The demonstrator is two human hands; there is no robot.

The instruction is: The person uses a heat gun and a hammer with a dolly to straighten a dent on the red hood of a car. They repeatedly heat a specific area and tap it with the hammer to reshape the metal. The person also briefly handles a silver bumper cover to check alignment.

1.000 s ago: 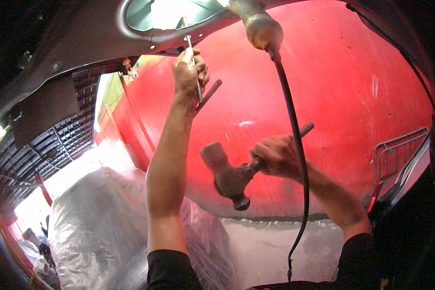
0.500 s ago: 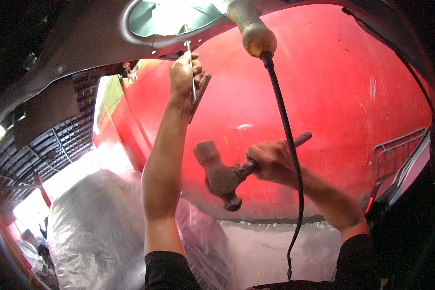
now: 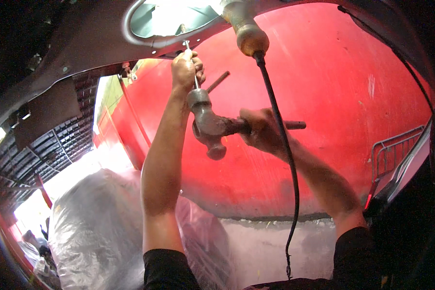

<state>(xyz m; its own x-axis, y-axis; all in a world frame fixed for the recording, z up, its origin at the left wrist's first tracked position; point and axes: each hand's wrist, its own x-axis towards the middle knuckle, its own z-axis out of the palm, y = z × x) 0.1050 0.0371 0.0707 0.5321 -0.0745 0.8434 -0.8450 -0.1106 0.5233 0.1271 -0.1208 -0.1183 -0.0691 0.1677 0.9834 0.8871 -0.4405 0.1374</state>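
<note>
A red wall [image 3: 333, 77] is seen across the centre and right. A dark panel [image 3: 96, 38] is set along the upper left, a plastic sheet [image 3: 89, 222] at lower left. At centre, the hammer [image 3: 210, 121] is gripped by the closed right hand [image 3: 261, 131], its head at the lower end of a thin rod [image 3: 187, 45], which is held near-upright by the curled left hand [image 3: 184, 71].
</note>
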